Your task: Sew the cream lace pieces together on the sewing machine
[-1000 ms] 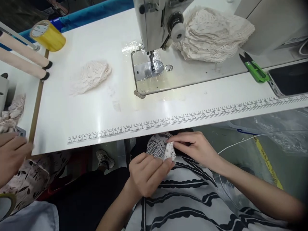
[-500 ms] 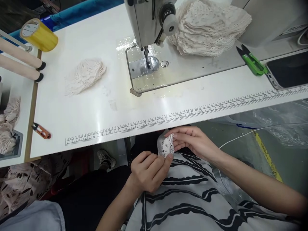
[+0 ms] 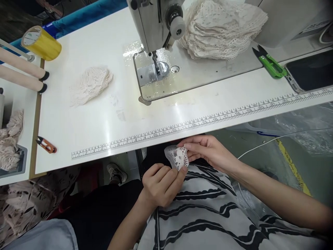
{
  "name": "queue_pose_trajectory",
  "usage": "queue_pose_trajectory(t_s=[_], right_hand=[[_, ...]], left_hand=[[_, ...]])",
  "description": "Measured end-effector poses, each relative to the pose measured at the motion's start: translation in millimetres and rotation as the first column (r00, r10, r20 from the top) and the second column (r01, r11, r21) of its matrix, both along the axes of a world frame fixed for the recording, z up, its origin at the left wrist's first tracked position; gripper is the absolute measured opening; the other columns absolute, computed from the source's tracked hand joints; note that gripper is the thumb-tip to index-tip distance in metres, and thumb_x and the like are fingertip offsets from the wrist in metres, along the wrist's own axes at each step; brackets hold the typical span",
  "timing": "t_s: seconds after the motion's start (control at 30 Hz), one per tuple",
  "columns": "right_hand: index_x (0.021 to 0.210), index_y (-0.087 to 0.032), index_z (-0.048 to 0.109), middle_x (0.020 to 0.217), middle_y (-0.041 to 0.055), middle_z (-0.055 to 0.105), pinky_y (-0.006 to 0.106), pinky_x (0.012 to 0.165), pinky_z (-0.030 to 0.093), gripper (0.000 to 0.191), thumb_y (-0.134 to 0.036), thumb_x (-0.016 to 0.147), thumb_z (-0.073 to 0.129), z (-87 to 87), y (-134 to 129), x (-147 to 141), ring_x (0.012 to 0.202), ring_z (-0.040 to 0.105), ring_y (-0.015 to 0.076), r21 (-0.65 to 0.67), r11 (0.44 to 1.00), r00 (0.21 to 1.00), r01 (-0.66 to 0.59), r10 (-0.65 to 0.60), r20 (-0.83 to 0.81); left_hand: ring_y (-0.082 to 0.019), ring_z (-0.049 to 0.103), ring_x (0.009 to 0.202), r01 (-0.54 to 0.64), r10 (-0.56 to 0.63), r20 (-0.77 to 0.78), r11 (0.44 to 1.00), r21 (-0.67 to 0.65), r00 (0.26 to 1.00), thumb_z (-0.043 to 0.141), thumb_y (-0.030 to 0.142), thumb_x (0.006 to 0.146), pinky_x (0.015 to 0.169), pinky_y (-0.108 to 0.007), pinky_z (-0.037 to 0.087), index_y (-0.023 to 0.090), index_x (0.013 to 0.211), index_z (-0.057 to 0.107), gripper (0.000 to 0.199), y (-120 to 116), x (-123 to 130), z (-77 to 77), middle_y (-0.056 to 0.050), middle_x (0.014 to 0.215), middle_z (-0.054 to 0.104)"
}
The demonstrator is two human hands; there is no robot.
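While the white counter (image 3: 78, 128) crosses the frame, I see a sewing machine (image 3: 147, 26) at upper centre and a lace pile (image 3: 223, 33) at upper right; below centre, the curled left hand (image 3: 162, 184) and the right hand (image 3: 206, 151) both pinch the lace piece (image 3: 180, 157), which sits between them.

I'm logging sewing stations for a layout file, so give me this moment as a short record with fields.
left hand: left hand pinching the lower end of a lace piece
right hand: right hand holding the lace's upper end
work position: below the table's front edge
machine: sewing machine, nothing under its needle
lace on table: large stack right of the needle; smaller pile to the left
snips: green pair beside a phone; orange pair near the left edge
tape: yellow roll, far left
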State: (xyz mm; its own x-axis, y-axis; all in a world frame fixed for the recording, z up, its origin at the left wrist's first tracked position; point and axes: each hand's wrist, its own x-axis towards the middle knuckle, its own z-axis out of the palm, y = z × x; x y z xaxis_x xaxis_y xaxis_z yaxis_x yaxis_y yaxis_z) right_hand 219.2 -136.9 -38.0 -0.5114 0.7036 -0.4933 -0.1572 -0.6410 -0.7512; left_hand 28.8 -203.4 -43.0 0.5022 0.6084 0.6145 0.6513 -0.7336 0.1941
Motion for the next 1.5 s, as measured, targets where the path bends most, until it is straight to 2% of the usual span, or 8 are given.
queue_pose_trajectory(t_s=[0.47,0.83,1.2,1.3,1.37,1.4,1.47,1.5], right_hand=[[0.101,-0.019,0.074,0.091,0.0058,0.074,0.029,0.072,0.057,0.034,-0.044,0.078,0.074,-1.9,0,1,0.079,0.069,0.0163,0.04,0.998,0.996,-0.048,0.045,0.078],[0.105,-0.021,0.073,0.092,0.005,0.075,0.027,0.071,0.057,0.032,-0.043,0.082,0.07,1.0,0,1,0.079,0.069,0.0151,0.083,0.993,0.99,-0.08,0.069,0.125],[0.108,-0.02,0.072,0.093,0.0063,0.074,0.03,0.072,0.058,0.035,-0.044,0.082,0.07,-4.5,-2,1,0.079,0.069,0.0163,0.062,0.995,0.99,-0.079,0.071,0.124],[0.105,-0.021,0.073,0.092,0.0058,0.074,0.028,0.069,0.057,0.031,-0.043,0.085,0.067,0.5,-2,-1,0.077,0.068,0.0164,0.117,0.988,0.985,-0.105,0.088,0.146],[0.099,-0.022,0.074,0.091,0.0047,0.074,0.026,0.066,0.054,0.023,-0.038,0.087,0.063,10.0,-1,-4,0.076,0.068,0.0163,0.237,0.957,0.974,-0.169,0.125,0.189],[0.095,-0.023,0.075,0.09,0.0041,0.074,0.025,0.065,0.053,0.019,-0.035,0.088,0.062,16.8,0,-6,0.077,0.068,0.0165,0.319,0.922,0.965,-0.22,0.157,0.212],[0.09,-0.024,0.076,0.085,0.0024,0.074,0.024,0.063,0.051,0.017,-0.026,0.088,0.059,33.4,3,-12,0.074,0.067,0.0162,0.463,0.812,0.93,-0.356,0.258,0.263],[0.089,-0.026,0.076,0.084,0.0013,0.074,0.024,0.066,0.051,0.02,-0.02,0.088,0.057,42.4,6,-16,0.074,0.068,0.0156,0.519,0.743,0.906,-0.424,0.334,0.261]], left_hand=[[-0.009,0.052,0.052,0.003,-0.004,-0.006,1.0,-0.012,1.0,0.066,0.008,0.082,0.056,-0.027,0.041,0.013,0.092,0.067,0.011,-1,1,-0.5,0.003,0.059,0.062],[-0.009,0.053,0.052,0.011,-0.012,-0.007,1.0,-0.025,1.0,0.065,0.009,0.083,0.056,-0.027,0.039,0.013,0.092,0.067,0.01,-3,2,-1.5,0.003,0.06,0.061],[-0.01,0.055,0.052,0.037,-0.037,0.007,0.999,-0.011,0.999,0.066,0.01,0.081,0.055,-0.028,0.041,0.013,0.095,0.067,0.014,-5,0,-3.7,0.003,0.062,0.063],[-0.01,0.056,0.052,0.068,-0.068,0.03,0.998,-0.012,0.997,0.068,0.012,0.08,0.053,-0.028,0.042,0.013,0.098,0.067,0.018,-9,0,-2.2,0.003,0.062,0.064],[-0.011,0.058,0.057,0.061,-0.057,0.15,0.998,-0.023,0.987,0.065,0.016,0.083,0.056,-0.028,0.045,0.013,0.103,0.066,0.02,-8,-3,2.8,0.001,0.066,0.065],[-0.013,0.061,0.063,0.037,-0.024,0.241,0.998,-0.05,0.97,0.062,0.019,0.086,0.06,-0.029,0.048,0.012,0.108,0.064,0.023,-5,-6,6.8,-0.002,0.072,0.067],[-0.02,0.065,0.087,0.002,0.082,0.411,0.98,-0.199,0.908,0.054,0.03,0.093,0.074,-0.035,0.053,0.013,0.122,0.058,0.034,5,-15,18.1,-0.011,0.094,0.07],[-0.025,0.063,0.102,0.04,0.122,0.45,0.942,-0.333,0.884,0.05,0.042,0.095,0.085,-0.041,0.053,0.015,0.129,0.055,0.044,13,-21,25.5,-0.015,0.11,0.067]])
